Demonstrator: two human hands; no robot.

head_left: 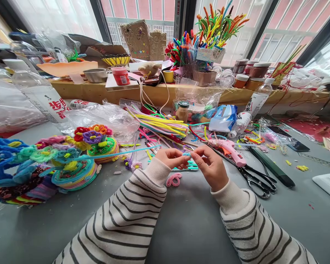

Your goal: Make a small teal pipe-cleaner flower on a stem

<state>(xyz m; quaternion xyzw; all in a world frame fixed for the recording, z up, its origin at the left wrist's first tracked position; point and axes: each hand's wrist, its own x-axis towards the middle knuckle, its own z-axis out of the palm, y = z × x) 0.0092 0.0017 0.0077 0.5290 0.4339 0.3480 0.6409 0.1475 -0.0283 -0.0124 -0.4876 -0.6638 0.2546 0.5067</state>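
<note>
While both hands meet above grey desk (187, 227), left hand (170, 157) pinches small light-blue pipe-cleaner piece (186, 154) between thumb and fingers; right hand (210, 165), thumb and fingertips drawn together, at its other side, grip partly hidden. Light-blue strand (110, 152) reaches from behind left hand toward pipe-cleaner flowers (92, 136); whether joined to piece, cannot tell. Pink pipe-cleaner coil (173, 179) on desk, just nearer wearer than hands. Yellow pipe-cleaner bundle (165, 124) beyond hands. Right of right hand: pink glue gun (232, 151), then black-handled scissors (260, 185).
</note>
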